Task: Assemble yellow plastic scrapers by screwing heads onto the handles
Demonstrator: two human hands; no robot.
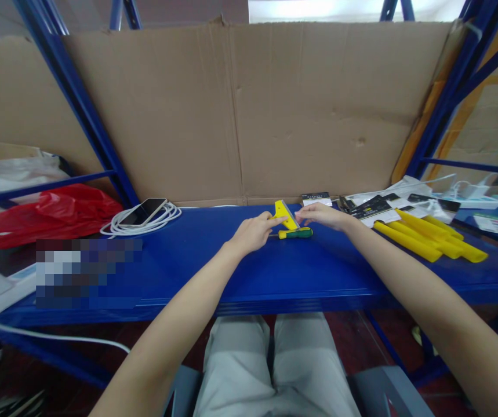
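A yellow scraper head (282, 214) with a metal blade along its right edge is in my left hand (254, 233), fingers closed around its left side. My right hand (322, 215) comes in from the other side, its thumb and fingers pinched together right by the blade; whatever they hold is too small to make out. Just below the scraper head lies a screwdriver (297, 233) with a green and yellow handle, its shaft pointing left and partly behind my left fingers. A small black and white packet (316, 199) sits behind my right hand.
Several yellow tubes (422, 234) are heaped on the right of the blue table (249, 278), near black and white packets (377, 208). A phone (144, 212) rests on a coiled white cable (168, 214) at left, beside a red plastic bag (70, 208). Cardboard (318, 110) walls the back.
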